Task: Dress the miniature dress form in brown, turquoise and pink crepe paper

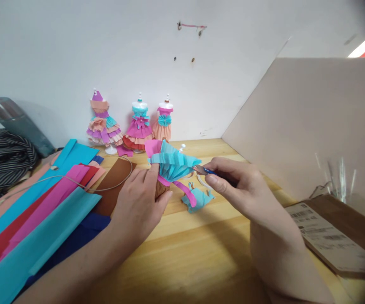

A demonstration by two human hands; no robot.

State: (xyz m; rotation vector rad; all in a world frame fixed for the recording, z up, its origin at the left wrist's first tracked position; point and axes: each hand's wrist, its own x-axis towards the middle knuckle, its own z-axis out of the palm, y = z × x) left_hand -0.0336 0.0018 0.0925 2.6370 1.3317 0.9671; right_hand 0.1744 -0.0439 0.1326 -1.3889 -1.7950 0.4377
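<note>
My left hand (138,200) is closed around a small mannequin clad in a crepe-paper dress (173,162), which lies tilted on its side. Its turquoise pleated part faces up, with magenta paper on the left and brown ruffles partly under my fingers. In my right hand (244,185) is a small blue-handled tool (206,170) with a metal tip; its exact kind is hard to make out. That tip touches or nearly touches the pointed right end of the turquoise paper. Below it, a magenta strip (188,193) hangs over a turquoise paper scrap (203,202) on the table.
Three dressed mini mannequins (140,122) stand along the white wall. Coloured paper sheets (43,219) spread at left, crossed by a thin cord (119,185), near striped cloth (5,154) and a grey bottle (20,122). A labelled cardboard box (334,236) and clear sticks (342,181) are at right.
</note>
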